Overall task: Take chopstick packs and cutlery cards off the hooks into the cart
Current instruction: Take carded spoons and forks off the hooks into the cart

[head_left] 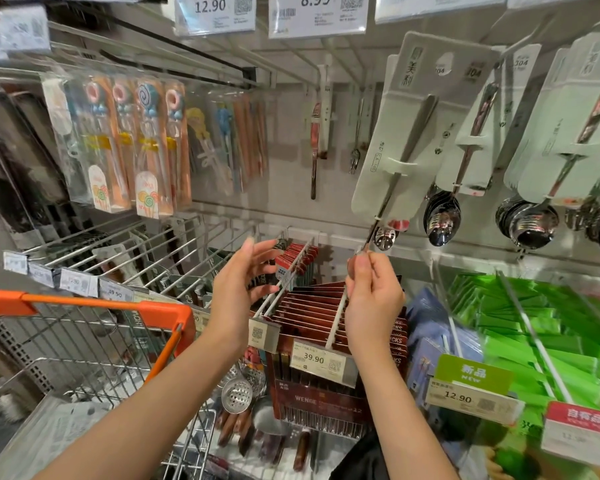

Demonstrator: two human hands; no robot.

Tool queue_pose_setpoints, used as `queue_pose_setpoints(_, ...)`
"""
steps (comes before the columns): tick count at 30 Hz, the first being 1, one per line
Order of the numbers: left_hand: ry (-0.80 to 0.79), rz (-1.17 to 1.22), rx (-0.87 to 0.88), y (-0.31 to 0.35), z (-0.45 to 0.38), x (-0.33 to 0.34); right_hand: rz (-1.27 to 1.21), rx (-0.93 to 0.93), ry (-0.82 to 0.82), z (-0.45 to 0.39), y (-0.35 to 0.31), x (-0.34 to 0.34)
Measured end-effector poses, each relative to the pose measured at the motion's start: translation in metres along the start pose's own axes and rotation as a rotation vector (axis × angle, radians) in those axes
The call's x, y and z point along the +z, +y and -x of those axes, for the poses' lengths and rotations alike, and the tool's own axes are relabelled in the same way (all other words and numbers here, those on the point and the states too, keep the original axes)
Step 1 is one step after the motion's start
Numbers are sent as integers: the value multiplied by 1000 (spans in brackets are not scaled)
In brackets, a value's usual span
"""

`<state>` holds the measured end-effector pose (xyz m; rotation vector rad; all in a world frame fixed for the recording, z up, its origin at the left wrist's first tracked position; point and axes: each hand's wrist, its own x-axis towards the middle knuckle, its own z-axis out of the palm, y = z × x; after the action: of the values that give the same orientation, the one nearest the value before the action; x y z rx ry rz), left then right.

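Observation:
A pale green cutlery card (392, 157) carrying a steel spoon hangs tilted from a hook, its lower end swung toward me. My right hand (373, 299) pinches the bottom tip of that card's spoon near the bowl. Beside it, my left hand (238, 289) is raised with relaxed, spread fingers and holds nothing, just left of the red chopstick packs (312, 306) on the white hooks. More spoon cards (471, 143) hang to the right. The wire cart (94, 344) with an orange handle stands at lower left.
Children's chopstick sets (146, 143) hang at upper left. Green packs (541, 323) and blue packs (430, 327) fill hooks at lower right. Price tags (321, 360) stick out on the hook ends. Ladles and strainers (238, 396) hang below, by the cart's edge.

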<state>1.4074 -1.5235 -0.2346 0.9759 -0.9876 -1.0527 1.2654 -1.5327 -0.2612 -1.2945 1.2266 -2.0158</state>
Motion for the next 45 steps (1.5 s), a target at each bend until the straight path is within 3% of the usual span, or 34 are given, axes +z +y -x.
queue_pose_setpoints(15, -4, -2, -1, -2, -1, -1, 87, 25, 145, -21, -20, -10)
queue_pose_setpoints(19, -18, -18, -40, -4, -3, -2, 137, 172, 112, -29, -9, -13)
queue_pose_setpoints(23, -32, -49, -136, -6, -6, -4, 223, 442, -45, -27, 22, -12)
queue_pose_setpoints(26, -31, -127, -214, -2, -10, -10, 242, 512, -164, -21, 22, -9)
queue_pose_setpoints(30, -49, -154, -293, 17, -19, -23, 229, 449, -314, -11, -6, 2)
queue_pose_setpoints(36, -16, -209, -250, 50, -10, -70, 261, 266, -579, 15, -51, 37)
queue_pose_setpoints(45, 208, -302, -242, 61, 38, -203, 240, 46, -1016, 76, -95, 130)
